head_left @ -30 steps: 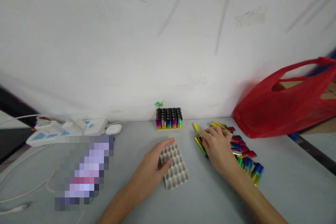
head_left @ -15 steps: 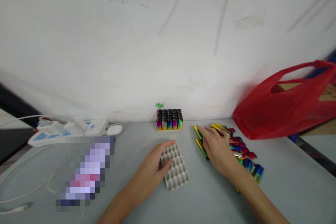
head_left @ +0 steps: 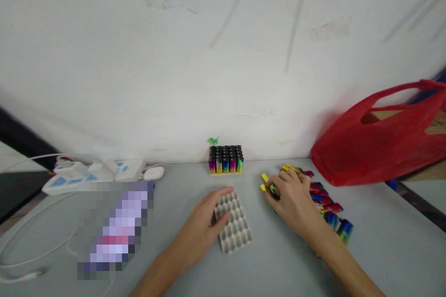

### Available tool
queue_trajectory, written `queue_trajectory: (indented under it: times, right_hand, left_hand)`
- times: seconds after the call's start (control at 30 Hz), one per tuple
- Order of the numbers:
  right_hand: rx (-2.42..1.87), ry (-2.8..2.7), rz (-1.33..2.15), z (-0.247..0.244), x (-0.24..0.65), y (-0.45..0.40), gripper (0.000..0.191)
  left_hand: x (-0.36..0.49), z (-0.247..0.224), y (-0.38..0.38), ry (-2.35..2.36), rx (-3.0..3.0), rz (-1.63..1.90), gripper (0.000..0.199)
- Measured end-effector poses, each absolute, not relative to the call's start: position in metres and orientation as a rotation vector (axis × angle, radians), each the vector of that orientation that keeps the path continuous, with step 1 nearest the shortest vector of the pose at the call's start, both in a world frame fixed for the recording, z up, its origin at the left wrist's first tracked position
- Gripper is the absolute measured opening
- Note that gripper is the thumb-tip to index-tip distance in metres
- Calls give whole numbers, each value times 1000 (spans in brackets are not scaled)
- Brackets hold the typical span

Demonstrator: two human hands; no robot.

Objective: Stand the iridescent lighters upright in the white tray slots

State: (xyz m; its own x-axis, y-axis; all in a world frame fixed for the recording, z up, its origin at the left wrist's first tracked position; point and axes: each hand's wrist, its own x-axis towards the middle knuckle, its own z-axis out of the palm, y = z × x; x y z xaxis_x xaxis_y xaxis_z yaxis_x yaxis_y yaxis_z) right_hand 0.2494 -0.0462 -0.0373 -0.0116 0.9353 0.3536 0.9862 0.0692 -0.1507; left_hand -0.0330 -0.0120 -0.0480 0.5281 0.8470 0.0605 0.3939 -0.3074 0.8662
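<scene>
My left hand [head_left: 205, 216] grips the left edge of a pale tray [head_left: 239, 222] lying on the table, with a finger along its far edge and the thumb over the top. The tray has rows of oval hollows. My right hand [head_left: 291, 192] is closed around yellow-green lighters [head_left: 271, 186], two of which stick out at its left side; the fingertips are partly hidden. Around and behind that hand lie loose lighters [head_left: 331, 206] in red, blue, yellow and green. At the wall stands a block of upright lighters [head_left: 226, 161] with black tops, set in a pale base.
A red bag [head_left: 369, 148] stands at the right by the wall. On the left are a white power strip [head_left: 94, 174] with plugs, a white rounded device [head_left: 154, 173], a blurred-out purple object [head_left: 120, 225] and white cables [head_left: 26, 267].
My right hand has drawn its fingers in around the yellow-green lighters, bringing two of them together. My left hand and the tray have kept their place.
</scene>
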Motion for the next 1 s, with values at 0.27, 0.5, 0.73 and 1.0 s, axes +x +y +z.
queue_trajectory:
  times: [0.27, 0.5, 0.73, 1.0]
  right_hand:
    - [-1904, -2011, -102, -40, 242, -49, 19]
    - [-1769, -1916, 183, -33, 229, -53, 21]
    - [-1461, -1627, 682, -21, 220, -59, 24]
    - [-1173, -1278, 1163, -14, 201, -62, 26]
  left_hand:
    - [-33, -51, -11, 1009, 1914, 670, 54]
    - [-27, -60, -16, 943, 1819, 756, 72]
    - [-27, -51, -13, 1079, 1888, 837, 64]
    - [-23, -53, -14, 1096, 1858, 736, 57]
